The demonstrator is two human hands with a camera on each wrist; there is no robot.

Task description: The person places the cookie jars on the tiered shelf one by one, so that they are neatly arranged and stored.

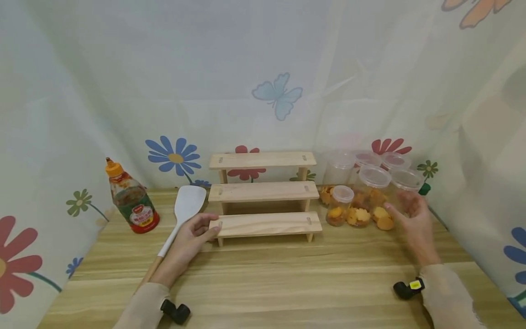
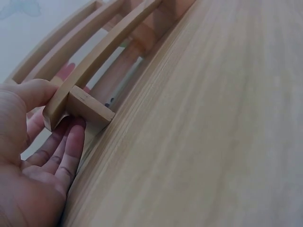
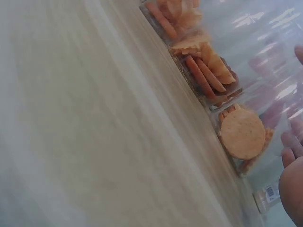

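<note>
A three-step wooden display rack (image 1: 265, 225) stands in the middle of the table. My left hand (image 1: 194, 235) grips the left end of its lowest step; in the left wrist view the thumb lies over the step (image 2: 97, 54) and the fingers reach beneath, by the short leg (image 2: 90, 109). At the right, my right hand (image 1: 415, 224) is beside the front right clear jar (image 1: 407, 179), thumb and fingers spread apart. The right wrist view has fingertips (image 3: 289, 146) at its edge, near a jar with a round cookie (image 3: 244, 134); contact is unclear.
Several clear lidded jars with cookies cluster right of the rack, among them a small jar (image 1: 341, 205). A white spatula (image 1: 189, 201) with a wooden handle lies beside my left forearm. A sauce bottle (image 1: 133, 203) with an orange cap stands at the left. Floral curtain (image 1: 205, 68) encloses the table.
</note>
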